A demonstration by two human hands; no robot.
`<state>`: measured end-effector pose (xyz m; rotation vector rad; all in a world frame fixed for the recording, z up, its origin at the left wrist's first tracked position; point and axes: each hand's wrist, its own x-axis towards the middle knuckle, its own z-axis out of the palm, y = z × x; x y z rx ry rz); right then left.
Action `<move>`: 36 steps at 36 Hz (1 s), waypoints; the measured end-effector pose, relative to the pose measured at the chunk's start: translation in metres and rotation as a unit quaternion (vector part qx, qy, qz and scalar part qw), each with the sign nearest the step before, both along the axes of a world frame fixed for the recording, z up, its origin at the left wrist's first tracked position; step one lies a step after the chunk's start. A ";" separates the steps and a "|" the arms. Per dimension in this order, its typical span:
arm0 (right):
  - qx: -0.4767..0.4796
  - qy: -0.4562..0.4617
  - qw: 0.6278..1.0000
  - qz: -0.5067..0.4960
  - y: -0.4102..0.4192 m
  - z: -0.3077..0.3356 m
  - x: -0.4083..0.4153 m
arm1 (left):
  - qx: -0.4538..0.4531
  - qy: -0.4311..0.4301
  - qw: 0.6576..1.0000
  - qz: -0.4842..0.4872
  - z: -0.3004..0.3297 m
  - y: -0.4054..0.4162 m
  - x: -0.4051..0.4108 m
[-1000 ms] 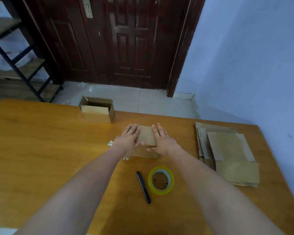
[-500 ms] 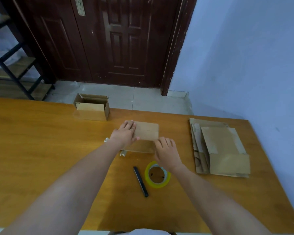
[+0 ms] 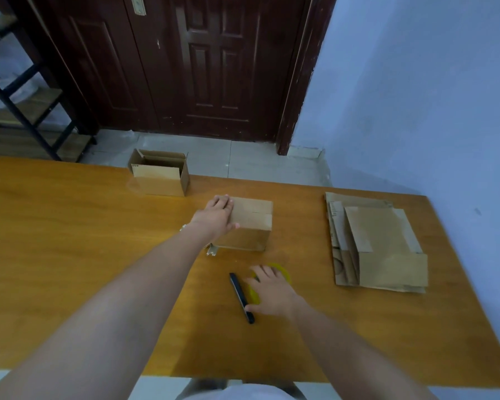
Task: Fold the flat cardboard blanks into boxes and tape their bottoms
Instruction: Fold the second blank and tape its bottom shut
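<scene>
- Left hand [image 3: 217,216], centre frame: flat, fingers straight, pressing the closed flaps of the folded box [image 3: 250,226]. Grip released, just a hold-down. Likely keeps the flaps shut until tape goes on.
- Box sits bottom-up on the bench [image 3: 70,255], so the seam faces up for taping.
- Right hand [image 3: 269,290], lower centre: over the yellow tape roll [image 3: 282,272], fingers spread on it, thumb by the black pen-like tool [image 3: 241,297]. Can't tell if that grip has closed on the roll; blurred.
- Tape and tool lie just below the box, probably for short reach.
- Flat blanks [image 3: 378,243] stacked at right, well apart from the box: feed pile.
- Finished box [image 3: 159,176], top open, parked upper left at the bench's far edge.
- Count: 2 erected boxes, 1 tape roll, 1 tool, 1 stack of blanks (several sheets, exact number unclear).
</scene>
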<state>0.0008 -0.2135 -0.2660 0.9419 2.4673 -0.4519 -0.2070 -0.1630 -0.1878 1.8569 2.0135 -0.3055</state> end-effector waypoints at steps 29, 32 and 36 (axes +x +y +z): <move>0.141 -0.078 0.985 0.070 -0.019 -0.006 -0.041 | 0.011 -0.010 1.000 0.001 -0.001 -0.001 -0.001; 0.163 -0.100 0.971 0.142 -0.018 -0.010 -0.044 | 0.011 -0.011 1.000 -0.003 -0.001 0.000 -0.003; 0.199 -0.132 0.945 0.225 -0.018 -0.013 -0.047 | 0.013 -0.011 1.000 -0.004 -0.002 0.000 -0.003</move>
